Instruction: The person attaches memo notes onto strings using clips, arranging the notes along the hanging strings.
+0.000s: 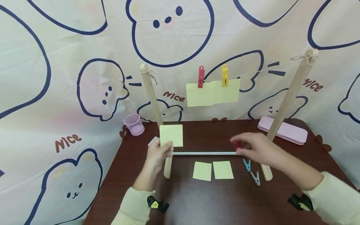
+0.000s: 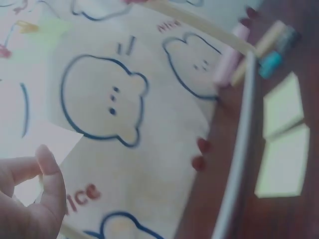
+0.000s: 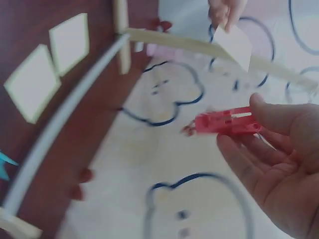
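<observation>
The left hand pinches a pale yellow paper square by its lower edge, beside the left wooden post. In the right wrist view, the right hand holds a red clothespin between thumb and fingers, in front of the right post in the head view. From a string between the posts hang two overlapping paper squares, one under a red clip, the other under a yellow clip. Two more squares lie on the table.
A blue clothespin and a grey one lie near the right post. A light bar joins the posts low down. At the back stand a purple cup on the left and a pink case on the right.
</observation>
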A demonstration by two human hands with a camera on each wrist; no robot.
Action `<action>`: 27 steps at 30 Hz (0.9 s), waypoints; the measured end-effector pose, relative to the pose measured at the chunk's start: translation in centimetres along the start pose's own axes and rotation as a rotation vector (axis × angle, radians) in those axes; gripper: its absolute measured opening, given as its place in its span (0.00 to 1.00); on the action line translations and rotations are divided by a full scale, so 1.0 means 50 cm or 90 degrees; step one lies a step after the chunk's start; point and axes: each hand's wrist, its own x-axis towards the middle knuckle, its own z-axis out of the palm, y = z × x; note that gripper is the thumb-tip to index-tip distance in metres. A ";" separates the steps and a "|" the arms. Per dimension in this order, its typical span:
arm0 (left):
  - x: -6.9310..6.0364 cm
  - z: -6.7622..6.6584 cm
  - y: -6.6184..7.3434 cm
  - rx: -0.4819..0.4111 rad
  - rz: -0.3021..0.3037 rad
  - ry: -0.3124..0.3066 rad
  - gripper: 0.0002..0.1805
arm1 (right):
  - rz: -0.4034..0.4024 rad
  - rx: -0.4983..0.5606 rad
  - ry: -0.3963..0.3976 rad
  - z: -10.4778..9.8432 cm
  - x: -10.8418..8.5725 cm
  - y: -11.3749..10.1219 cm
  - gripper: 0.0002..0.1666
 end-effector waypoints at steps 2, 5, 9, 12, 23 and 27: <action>0.007 0.010 0.027 -0.036 0.004 -0.010 0.05 | -0.003 0.010 -0.007 -0.030 0.036 -0.035 0.21; 0.017 0.027 0.069 -0.058 0.012 -0.019 0.03 | -0.013 0.018 0.002 -0.070 0.090 -0.086 0.21; 0.028 0.049 0.117 -0.043 0.035 -0.027 0.03 | -0.049 -0.015 0.077 -0.117 0.161 -0.149 0.16; 0.038 0.064 0.145 -0.026 0.052 -0.033 0.06 | -0.050 -0.035 0.161 -0.147 0.211 -0.188 0.12; 0.056 0.106 0.192 -0.017 0.084 -0.046 0.08 | 0.051 0.011 0.225 -0.177 0.345 -0.266 0.11; 0.058 0.113 0.200 -0.008 0.089 -0.037 0.11 | 0.063 -0.023 0.227 -0.181 0.373 -0.284 0.11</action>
